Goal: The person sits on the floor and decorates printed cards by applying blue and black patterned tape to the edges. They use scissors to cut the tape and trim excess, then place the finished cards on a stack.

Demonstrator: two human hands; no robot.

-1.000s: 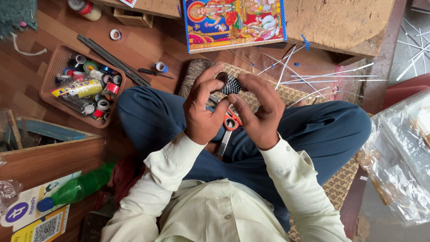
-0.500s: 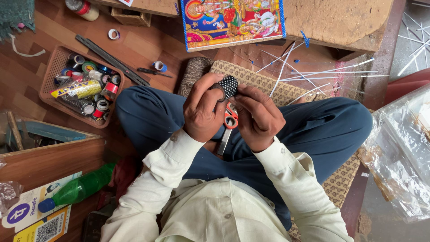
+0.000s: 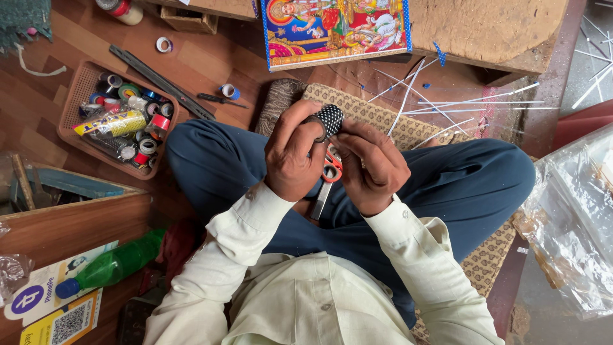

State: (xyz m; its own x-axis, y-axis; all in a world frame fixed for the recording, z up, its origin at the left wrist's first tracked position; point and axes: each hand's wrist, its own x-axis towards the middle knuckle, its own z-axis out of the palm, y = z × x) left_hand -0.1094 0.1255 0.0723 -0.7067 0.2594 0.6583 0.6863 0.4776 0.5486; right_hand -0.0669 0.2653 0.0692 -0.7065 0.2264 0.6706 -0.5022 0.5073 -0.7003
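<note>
I sit cross-legged in blue trousers and hold a small roll of black tape with white dots (image 3: 330, 119) up in front of me. My left hand (image 3: 294, 155) grips the roll from the left, thumb through its middle. My right hand (image 3: 373, 167) pinches it from the right, fingertips at its lower edge. Scissors with orange-red handles (image 3: 331, 170) lie on my lap just beneath the hands, blade pointing toward my body.
A brown basket (image 3: 71, 102) of tape rolls sits to the left, with loose rolls (image 3: 228, 91) and a dark ruler (image 3: 159, 81) beside it. A colourful framed picture (image 3: 335, 29) leans ahead. Thin white sticks (image 3: 440, 105) lie on the patterned mat. A green bottle (image 3: 112, 264) lies lower left; plastic bags (image 3: 575, 223) right.
Both hands have lifted the dotted tape roll higher, off the lap, and the scissors beneath them are more exposed.
</note>
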